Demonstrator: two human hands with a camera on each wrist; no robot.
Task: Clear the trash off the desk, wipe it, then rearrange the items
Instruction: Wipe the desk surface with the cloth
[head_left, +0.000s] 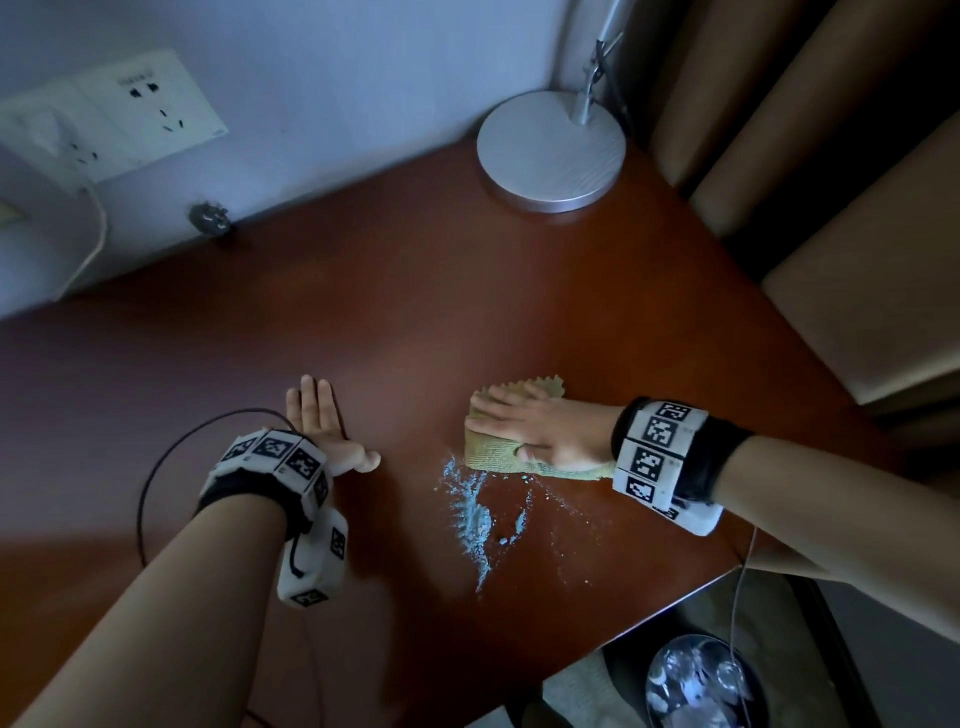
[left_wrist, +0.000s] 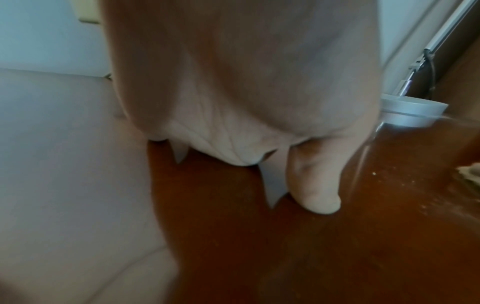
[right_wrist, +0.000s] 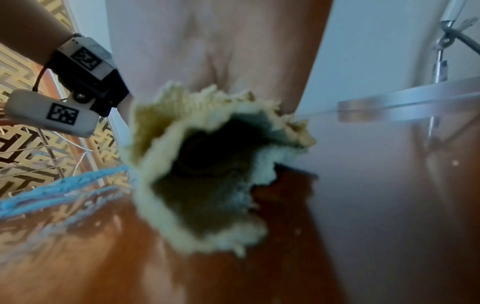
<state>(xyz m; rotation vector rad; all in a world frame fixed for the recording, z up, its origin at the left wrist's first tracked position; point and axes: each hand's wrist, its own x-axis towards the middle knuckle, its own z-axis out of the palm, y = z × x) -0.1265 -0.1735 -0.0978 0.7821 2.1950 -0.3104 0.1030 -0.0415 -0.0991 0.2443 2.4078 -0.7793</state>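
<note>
A folded yellow-green cloth (head_left: 493, 449) lies on the reddish-brown desk (head_left: 415, 291). My right hand (head_left: 530, 426) presses flat on it with straight fingers. Just in front of the cloth is a streak of light-blue powder and crumbs (head_left: 475, 519). In the right wrist view the cloth (right_wrist: 202, 174) bunches under my palm (right_wrist: 221, 41), with the blue powder (right_wrist: 52, 191) to its left. My left hand (head_left: 322, 426) rests flat on the desk to the left, fingers straight, holding nothing. In the left wrist view the left hand (left_wrist: 246, 102) has its thumb (left_wrist: 317, 185) on the wood.
A lamp with a round silver base (head_left: 550, 150) stands in the far corner. A wall socket panel (head_left: 119, 114) with a hanging cable is at the back left. A bin (head_left: 696, 680) with a shiny liner sits below the desk's near right corner. Curtains (head_left: 831, 182) hang at the right.
</note>
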